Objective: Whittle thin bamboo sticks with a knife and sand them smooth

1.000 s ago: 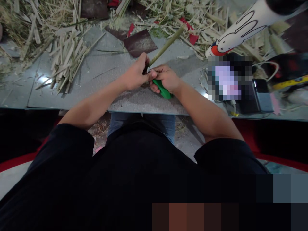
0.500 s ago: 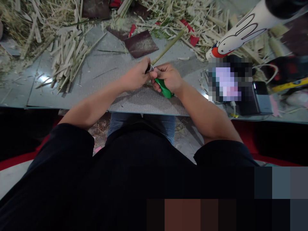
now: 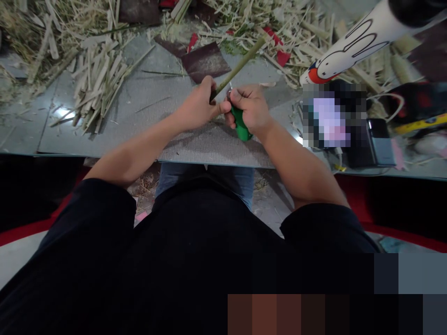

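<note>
A greenish bamboo stick [image 3: 244, 60] is gripped near its lower end by my left hand [image 3: 199, 106], slanting up and away to the right. My right hand [image 3: 252, 108] is closed round the green handle [image 3: 240, 123] of a small tool that looks like a knife. Its short metal tip [image 3: 230, 85] shows above my right fingers, close to the stick; I cannot tell whether it touches. Under both hands is a grey textured mat [image 3: 139, 116]. A dark brown square sheet [image 3: 205, 62] lies just beyond my left hand.
Split bamboo strips [image 3: 99, 83] are piled at the left. Shavings and red scraps [image 3: 282, 57] cover the back. At the right are a white rabbit-print cylinder [image 3: 349, 46], a blurred phone-like screen [image 3: 330, 116] and a dark device [image 3: 382, 142] near the table edge.
My right hand has moved slightly away from my left, and the tool tip now sits right of the stick. The stick's visible part looks thicker and its tip has shifted a little left.
</note>
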Demonstrator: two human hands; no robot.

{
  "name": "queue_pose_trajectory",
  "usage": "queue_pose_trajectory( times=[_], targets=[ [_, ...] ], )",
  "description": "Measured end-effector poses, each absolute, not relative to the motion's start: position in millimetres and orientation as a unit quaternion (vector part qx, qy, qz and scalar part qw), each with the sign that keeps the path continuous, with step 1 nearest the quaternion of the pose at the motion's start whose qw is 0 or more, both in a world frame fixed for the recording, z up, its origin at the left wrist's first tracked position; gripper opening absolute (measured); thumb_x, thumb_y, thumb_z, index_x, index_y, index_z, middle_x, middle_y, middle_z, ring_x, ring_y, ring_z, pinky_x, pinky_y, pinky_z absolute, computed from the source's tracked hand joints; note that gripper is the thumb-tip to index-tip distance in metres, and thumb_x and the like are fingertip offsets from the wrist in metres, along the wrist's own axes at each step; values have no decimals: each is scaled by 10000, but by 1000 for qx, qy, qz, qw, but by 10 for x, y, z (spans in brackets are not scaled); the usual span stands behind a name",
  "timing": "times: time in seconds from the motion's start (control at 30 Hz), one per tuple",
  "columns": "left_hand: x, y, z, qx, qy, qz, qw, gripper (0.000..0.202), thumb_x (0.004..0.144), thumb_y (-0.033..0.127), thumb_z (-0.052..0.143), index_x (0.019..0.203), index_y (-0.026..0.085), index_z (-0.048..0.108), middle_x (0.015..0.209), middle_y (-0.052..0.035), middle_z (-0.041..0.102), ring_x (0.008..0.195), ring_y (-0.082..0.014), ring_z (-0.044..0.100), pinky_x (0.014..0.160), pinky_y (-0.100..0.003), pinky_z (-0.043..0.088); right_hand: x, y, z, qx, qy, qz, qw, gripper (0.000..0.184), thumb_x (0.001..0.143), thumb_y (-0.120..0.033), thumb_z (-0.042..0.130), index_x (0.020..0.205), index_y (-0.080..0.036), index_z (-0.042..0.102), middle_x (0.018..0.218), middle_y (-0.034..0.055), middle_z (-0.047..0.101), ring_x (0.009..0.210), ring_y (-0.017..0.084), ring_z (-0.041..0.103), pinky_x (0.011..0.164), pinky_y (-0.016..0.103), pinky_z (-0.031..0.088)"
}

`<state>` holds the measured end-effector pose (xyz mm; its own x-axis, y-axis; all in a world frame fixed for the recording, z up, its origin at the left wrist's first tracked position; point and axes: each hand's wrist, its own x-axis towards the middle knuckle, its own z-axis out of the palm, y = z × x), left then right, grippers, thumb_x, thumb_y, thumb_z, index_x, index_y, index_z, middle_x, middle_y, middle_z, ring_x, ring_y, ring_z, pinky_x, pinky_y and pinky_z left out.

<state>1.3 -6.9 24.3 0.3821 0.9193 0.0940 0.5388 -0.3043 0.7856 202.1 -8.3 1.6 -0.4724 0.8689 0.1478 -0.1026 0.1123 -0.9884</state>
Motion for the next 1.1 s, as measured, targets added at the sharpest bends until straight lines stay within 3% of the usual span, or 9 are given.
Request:
queue_pose_trajectory(
  times=[0.13,0.27,0.33,0.43,0.53,0.63,0.77,0.93,1.1],
  targets=[
    [-8,-85,233,793,466,243,308,553,1079,766,678,1074,254,471,896,14,537,871,-185,620,765,-351,372,2031,-119,71,-331,-641,600,345,624,1113,-776,678,768,-277,532,563,-18,485,470,175,411,461,317,415],
    [-16,-71,202,778,445,281,343,521,1040,717,778,1043,270,511,902,-7,576,894,-218,571,769,-388,399,2053,-86,64,-345,-655,615,272,650,1084,-851,632,813,-265,557,558,-25,488,483,171,446,512,317,493],
    [-19,-61,196,776,443,283,350,554,1002,779,796,1023,280,554,842,-2,586,935,-235,539,808,-408,410,2067,-74,76,-352,-654,621,251,639,1081,-831,668,830,-257,542,581,-30,495,512,169,499,543,303,528],
    [-24,-71,233,771,443,271,368,642,931,869,819,986,282,565,786,8,566,950,-231,516,831,-407,408,2080,-71,115,-337,-649,637,245,632,1114,-781,689,822,-254,501,583,-36,486,488,145,485,487,251,489],
    [-25,-112,314,761,442,264,395,639,941,776,883,934,267,495,822,28,502,891,-182,492,803,-369,391,2087,-61,145,-297,-644,662,244,640,1127,-746,732,807,-241,502,575,-23,508,452,137,453,415,238,442],
    [-12,-150,374,760,450,249,398,500,1029,513,890,968,245,472,866,47,462,857,-140,490,792,-328,372,2099,-38,147,-290,-638,676,227,608,1157,-722,716,838,-237,536,582,-23,501,463,148,472,414,246,453],
    [7,-145,357,774,478,232,345,338,1067,305,829,1070,207,506,922,40,517,901,-142,564,818,-311,358,2107,-7,116,-297,-634,675,232,593,1140,-742,729,869,-235,584,598,-24,485,485,163,499,405,251,443],
    [-11,-84,262,789,462,238,329,319,1090,340,783,1062,215,491,941,22,545,906,-152,573,805,-322,343,2082,4,45,-261,-634,679,263,646,1145,-786,704,851,-225,572,628,-26,480,484,140,469,411,232,434],
    [-9,-31,171,776,466,273,327,403,1071,448,791,941,271,453,875,16,549,897,-187,513,789,-359,352,2034,-21,11,-269,-625,661,316,619,1197,-721,638,855,-208,593,680,-4,514,487,134,441,415,248,397]
  ],
)
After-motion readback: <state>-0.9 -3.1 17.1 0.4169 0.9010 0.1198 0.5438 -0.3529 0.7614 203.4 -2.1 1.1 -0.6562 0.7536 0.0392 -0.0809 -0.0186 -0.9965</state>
